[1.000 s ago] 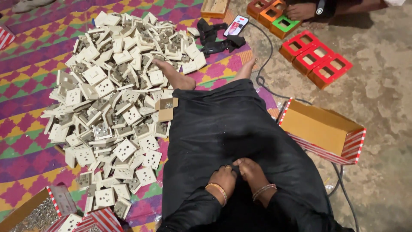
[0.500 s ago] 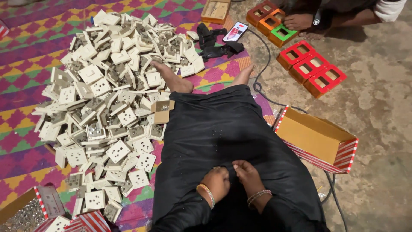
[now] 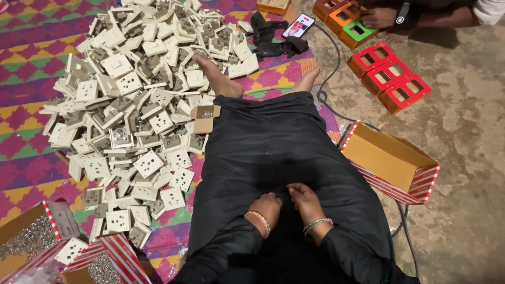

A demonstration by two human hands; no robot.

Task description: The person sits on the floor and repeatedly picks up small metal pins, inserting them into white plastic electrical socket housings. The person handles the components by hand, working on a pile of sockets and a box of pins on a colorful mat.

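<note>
My left hand (image 3: pixel 268 206) and my right hand (image 3: pixel 304 200) rest close together on my lap, on the black cloth (image 3: pixel 273 142) that covers my outstretched legs. Their fingers are curled down into the fabric, and whether they grip anything small is hidden. A large heap of cream socket plates (image 3: pixel 142 94) lies on the patterned mat (image 3: pixel 31 68) to my left, reaching my left foot (image 3: pixel 215 79). A small open cardboard box (image 3: pixel 204 119) with metal bits sits by my left leg.
An empty striped cardboard box (image 3: pixel 389 160) lies at my right on the bare ground. Boxes of screws (image 3: pixel 37 236) stand at lower left. Red, orange and green frames (image 3: pixel 389 73) lie at upper right, where another person's hand (image 3: pixel 377 17) rests. A phone (image 3: pixel 299 25) and cable lie beyond my feet.
The view has shifted slightly, with my hands now a little higher in frame. They stay together on my lap. The other person's hand stays by the coloured frames.
</note>
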